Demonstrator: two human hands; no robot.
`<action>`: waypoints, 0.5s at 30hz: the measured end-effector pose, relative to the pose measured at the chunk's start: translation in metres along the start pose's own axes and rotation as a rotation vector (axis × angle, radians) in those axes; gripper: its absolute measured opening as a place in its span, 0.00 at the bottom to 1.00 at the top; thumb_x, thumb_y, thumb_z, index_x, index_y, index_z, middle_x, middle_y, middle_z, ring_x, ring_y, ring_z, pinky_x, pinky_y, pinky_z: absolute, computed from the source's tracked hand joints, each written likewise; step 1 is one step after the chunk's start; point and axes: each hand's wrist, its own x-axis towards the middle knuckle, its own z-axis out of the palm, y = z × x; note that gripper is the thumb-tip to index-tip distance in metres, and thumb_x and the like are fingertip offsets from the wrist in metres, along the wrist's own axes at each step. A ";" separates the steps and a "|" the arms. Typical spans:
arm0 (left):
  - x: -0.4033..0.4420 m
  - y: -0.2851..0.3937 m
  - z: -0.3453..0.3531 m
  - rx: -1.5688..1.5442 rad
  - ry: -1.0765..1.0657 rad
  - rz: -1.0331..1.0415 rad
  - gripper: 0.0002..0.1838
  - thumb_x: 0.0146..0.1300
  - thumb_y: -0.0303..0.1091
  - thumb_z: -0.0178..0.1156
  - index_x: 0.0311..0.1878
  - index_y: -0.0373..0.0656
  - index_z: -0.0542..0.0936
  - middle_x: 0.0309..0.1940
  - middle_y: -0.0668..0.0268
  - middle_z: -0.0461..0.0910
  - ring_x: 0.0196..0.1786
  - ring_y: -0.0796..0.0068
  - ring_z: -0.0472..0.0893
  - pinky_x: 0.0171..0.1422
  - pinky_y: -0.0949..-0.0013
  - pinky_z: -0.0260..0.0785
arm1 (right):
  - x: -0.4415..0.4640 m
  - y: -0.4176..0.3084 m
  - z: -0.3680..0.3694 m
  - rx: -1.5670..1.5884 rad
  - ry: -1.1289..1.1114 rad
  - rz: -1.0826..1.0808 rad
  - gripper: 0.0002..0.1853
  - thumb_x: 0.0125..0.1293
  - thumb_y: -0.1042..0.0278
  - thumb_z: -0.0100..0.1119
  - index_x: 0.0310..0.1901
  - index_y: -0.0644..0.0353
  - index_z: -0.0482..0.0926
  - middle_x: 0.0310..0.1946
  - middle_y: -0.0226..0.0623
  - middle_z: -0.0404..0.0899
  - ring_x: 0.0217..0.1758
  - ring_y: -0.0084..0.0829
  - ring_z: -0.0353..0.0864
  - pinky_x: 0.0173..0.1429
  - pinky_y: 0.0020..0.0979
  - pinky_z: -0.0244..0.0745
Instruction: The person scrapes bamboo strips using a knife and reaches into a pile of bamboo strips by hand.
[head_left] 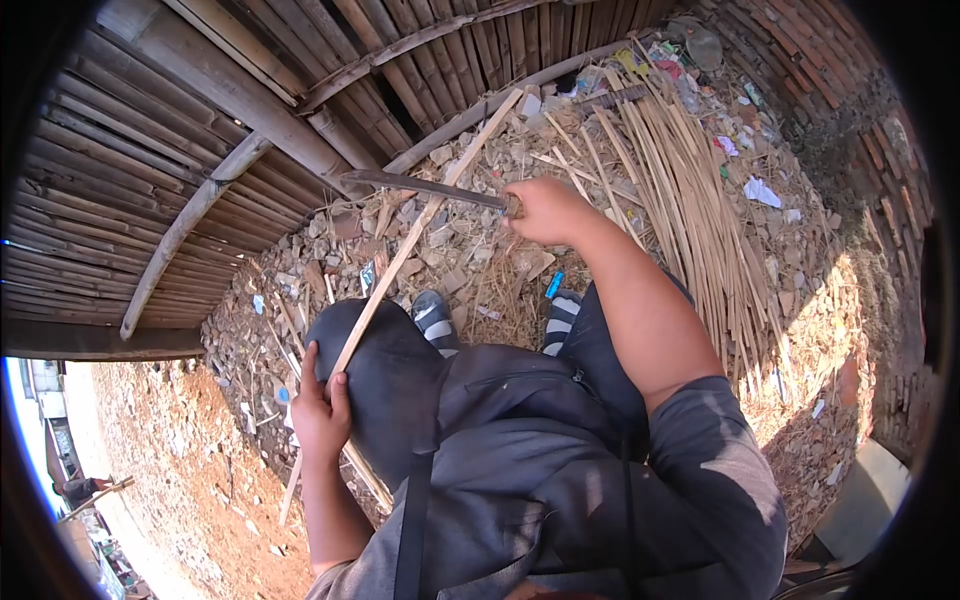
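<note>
My left hand [322, 412] rests by my left knee, its fingers closed around the lower part of a long, pale bamboo strip [394, 266]. The strip slants up and away across my knee, its far end near the bamboo wall. In my right hand [550, 212] is the handle of a machete [465, 193], whose long dark blade points left. Seen from above, the blade crosses the strip; whether the two touch I cannot tell. More pale strips lie beside and below my left hand, partly hidden by my leg.
A large bundle of bamboo strips [690, 190] lies on the rubble to the right. Behind it rises a brick wall [815, 60]. A bamboo-slat wall [110, 180] stands at the left. Between my sandalled feet is a small blue object [554, 285]. Litter and broken stones cover the ground.
</note>
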 end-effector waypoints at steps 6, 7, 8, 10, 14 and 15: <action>0.000 -0.001 0.000 -0.011 0.006 0.021 0.33 0.73 0.42 0.63 0.78 0.44 0.68 0.21 0.56 0.81 0.23 0.60 0.82 0.31 0.61 0.72 | -0.002 0.004 0.005 -0.007 0.063 -0.019 0.24 0.62 0.56 0.71 0.57 0.57 0.84 0.43 0.55 0.86 0.51 0.56 0.86 0.57 0.50 0.80; 0.000 0.000 0.000 -0.009 0.000 0.016 0.33 0.73 0.42 0.63 0.78 0.44 0.68 0.21 0.56 0.81 0.23 0.60 0.82 0.31 0.61 0.72 | -0.002 -0.005 0.003 -0.010 0.000 -0.031 0.24 0.62 0.56 0.71 0.57 0.57 0.84 0.43 0.55 0.86 0.51 0.56 0.86 0.58 0.50 0.80; 0.000 0.001 -0.001 -0.006 -0.005 0.011 0.33 0.73 0.42 0.63 0.78 0.44 0.68 0.21 0.56 0.81 0.23 0.60 0.82 0.31 0.61 0.72 | -0.003 -0.013 0.005 -0.012 -0.064 -0.041 0.24 0.62 0.56 0.71 0.57 0.57 0.84 0.43 0.56 0.86 0.51 0.56 0.86 0.58 0.50 0.80; 0.000 0.003 -0.003 0.001 -0.017 0.001 0.33 0.73 0.41 0.63 0.78 0.44 0.68 0.20 0.56 0.81 0.23 0.60 0.82 0.31 0.61 0.71 | -0.005 -0.022 0.012 -0.030 -0.094 -0.076 0.24 0.61 0.57 0.71 0.57 0.57 0.84 0.43 0.56 0.86 0.51 0.56 0.86 0.57 0.50 0.80; 0.000 0.004 -0.003 -0.017 -0.029 -0.028 0.33 0.73 0.41 0.63 0.78 0.44 0.68 0.20 0.56 0.80 0.22 0.61 0.81 0.30 0.62 0.70 | -0.001 -0.015 0.023 -0.013 -0.052 -0.155 0.24 0.61 0.58 0.72 0.58 0.56 0.83 0.42 0.55 0.87 0.50 0.55 0.86 0.56 0.50 0.81; 0.000 0.003 -0.002 -0.018 -0.026 -0.022 0.33 0.73 0.41 0.63 0.78 0.44 0.68 0.19 0.56 0.80 0.22 0.61 0.81 0.30 0.62 0.70 | 0.000 -0.011 0.022 -0.002 -0.029 -0.171 0.25 0.61 0.58 0.72 0.58 0.56 0.83 0.42 0.54 0.87 0.50 0.55 0.86 0.56 0.50 0.81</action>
